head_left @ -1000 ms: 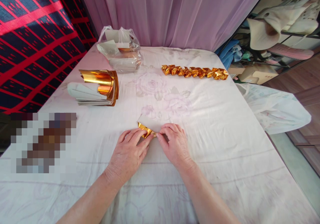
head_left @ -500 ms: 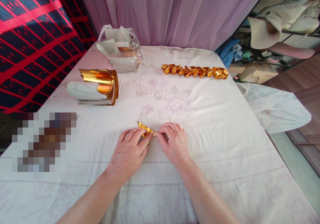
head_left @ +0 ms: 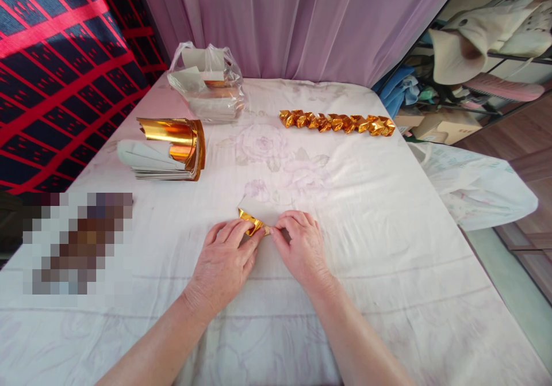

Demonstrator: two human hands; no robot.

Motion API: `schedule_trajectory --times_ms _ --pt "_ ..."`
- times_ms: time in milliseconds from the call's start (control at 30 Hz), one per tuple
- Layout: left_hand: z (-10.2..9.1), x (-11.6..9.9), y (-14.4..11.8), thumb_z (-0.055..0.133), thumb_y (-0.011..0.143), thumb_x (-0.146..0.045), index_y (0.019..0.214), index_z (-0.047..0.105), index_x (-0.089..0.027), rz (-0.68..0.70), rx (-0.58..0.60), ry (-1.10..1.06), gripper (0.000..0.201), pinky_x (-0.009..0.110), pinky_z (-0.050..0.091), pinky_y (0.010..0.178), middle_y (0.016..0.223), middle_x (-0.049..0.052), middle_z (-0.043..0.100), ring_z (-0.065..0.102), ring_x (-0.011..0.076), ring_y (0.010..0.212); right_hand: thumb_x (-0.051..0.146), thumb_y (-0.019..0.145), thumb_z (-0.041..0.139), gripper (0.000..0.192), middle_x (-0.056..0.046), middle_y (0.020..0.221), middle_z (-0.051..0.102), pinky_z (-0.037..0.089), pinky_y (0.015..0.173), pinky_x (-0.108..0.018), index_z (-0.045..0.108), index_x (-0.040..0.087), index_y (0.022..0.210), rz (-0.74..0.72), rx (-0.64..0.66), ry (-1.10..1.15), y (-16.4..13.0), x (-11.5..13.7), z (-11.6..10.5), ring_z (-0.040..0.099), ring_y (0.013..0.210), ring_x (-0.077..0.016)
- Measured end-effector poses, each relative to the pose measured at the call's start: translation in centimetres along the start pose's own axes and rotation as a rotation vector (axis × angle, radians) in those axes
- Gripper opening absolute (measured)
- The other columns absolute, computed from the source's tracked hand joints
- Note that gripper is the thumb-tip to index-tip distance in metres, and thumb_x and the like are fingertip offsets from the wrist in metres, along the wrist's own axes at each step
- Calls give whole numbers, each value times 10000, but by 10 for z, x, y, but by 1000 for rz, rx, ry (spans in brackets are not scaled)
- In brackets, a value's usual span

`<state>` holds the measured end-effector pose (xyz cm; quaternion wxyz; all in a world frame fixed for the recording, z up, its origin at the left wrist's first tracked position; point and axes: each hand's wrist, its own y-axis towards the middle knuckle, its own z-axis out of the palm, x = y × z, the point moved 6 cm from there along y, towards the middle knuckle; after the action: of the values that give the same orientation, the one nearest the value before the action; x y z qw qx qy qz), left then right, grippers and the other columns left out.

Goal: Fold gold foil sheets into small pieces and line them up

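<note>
A small sheet of gold foil paper [head_left: 250, 220], pale on its back, lies partly folded on the tablecloth in front of me. My left hand [head_left: 226, 253] grips its near edge, thumb and fingers closed on the gold side. From the right, my right hand [head_left: 301, 245] pinches the paper's right corner, its fingertips close to the left thumb. The fingers hide part of the fold. Farther off, a row of folded gold foil pieces [head_left: 336, 122] stretches across the back right. At left stands a curved stack of gold foil sheets [head_left: 172, 150].
A clear plastic bag [head_left: 211, 90] with more paper sits at the back left. A pale tablecloth [head_left: 379, 259] covers the table. Beyond its right edge are a white plastic bag [head_left: 478, 187] and a shelf with hats [head_left: 457, 55]. A purple curtain [head_left: 267, 23] hangs behind.
The pale flap of the paper appears slightly lower, near the right fingertips. Both hands stay in nearly the same place on the paper.
</note>
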<state>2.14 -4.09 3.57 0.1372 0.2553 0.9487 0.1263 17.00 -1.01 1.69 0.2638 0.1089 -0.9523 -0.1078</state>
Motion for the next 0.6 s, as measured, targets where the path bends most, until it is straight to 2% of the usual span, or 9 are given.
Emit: schedule_trajectory --times_ms 600 --pt "1 -1 0 558 927 -199 1240 666 -245 -7 13 30 334 440 429 992 1201 77 654 573 252 1143 189 856 619 58 -24 1013 682 388 782 -339 637 243 865 -12 1 41 0 -1 0 583 947 -210"
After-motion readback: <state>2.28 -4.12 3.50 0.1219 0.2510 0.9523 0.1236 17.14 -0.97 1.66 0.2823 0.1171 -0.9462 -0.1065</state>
